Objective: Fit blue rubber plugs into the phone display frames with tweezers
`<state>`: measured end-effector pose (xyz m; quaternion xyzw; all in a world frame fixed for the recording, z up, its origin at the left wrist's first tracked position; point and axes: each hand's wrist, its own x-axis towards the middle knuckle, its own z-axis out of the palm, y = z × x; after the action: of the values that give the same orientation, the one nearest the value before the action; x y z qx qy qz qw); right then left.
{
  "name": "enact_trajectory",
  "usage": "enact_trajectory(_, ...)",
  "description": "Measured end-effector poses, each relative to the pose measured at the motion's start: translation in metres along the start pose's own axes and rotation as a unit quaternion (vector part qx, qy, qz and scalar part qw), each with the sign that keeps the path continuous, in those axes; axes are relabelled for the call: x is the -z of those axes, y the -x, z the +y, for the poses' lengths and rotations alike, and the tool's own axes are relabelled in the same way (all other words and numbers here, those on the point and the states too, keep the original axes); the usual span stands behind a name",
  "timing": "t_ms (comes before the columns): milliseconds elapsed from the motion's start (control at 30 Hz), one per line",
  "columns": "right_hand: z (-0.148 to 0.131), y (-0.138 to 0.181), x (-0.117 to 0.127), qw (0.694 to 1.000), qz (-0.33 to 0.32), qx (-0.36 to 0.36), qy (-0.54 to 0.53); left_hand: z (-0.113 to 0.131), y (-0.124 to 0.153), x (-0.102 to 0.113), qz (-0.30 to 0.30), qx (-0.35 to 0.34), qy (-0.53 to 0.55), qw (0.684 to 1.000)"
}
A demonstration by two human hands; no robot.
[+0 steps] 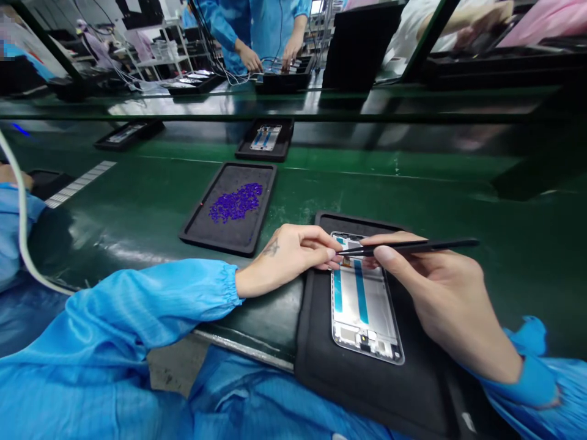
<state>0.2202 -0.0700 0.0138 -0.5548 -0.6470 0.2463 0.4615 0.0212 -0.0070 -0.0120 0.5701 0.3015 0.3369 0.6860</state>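
Grasping tweezers (pixel 440 245) in right hand (pixel 440 293), pinching with left hand (pixel 291 252), cannot tell what; best steady tips (pixel 353 250) beside fingers (pixel 323 257), above phone (pixel 376 293).

A worker's left hand (pixel 296 249), tattooed near the wrist, reached in over the far left corner of the phone frame (pixel 378 305), thumb and fingertips pinched together. As I watched, the right hand (pixel 443 284) faced it across the frame's far end in a penlike grip. Blue sleeves (pixel 174 293) covered both forearms, gathered at the wrists.
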Motion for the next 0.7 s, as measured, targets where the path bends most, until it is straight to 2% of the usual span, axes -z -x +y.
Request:
enact_trajectory(100,0.0002,-0.0001,0.0007,1.000,0.004,-0.017,-0.012,0.0001,0.0003,-0.0001,-0.006,0.000,0.001,1.000)
enact_trajectory(300,0.0054,-0.0006,-0.0015,0.988,0.021,-0.108,-0.110,0.0001,0.0014,0.0006,-0.018,0.005,0.012,1.000)
enact_trajectory(433,0.0073,-0.0023,-0.0039,0.978,0.033,-0.145,-0.146,-0.0013,0.0010,0.0007,-0.015,0.013,0.022,1.000)
enact_trajectory(567,0.0061,-0.0018,-0.0048,0.977,0.026,-0.147,-0.151,-0.0024,0.0001,-0.0006,-0.007,0.009,0.031,0.999)
enact_trajectory(700,0.0045,0.0004,-0.0040,0.986,0.014,-0.124,-0.113,-0.0011,-0.0021,-0.0007,0.009,-0.003,0.016,1.000)
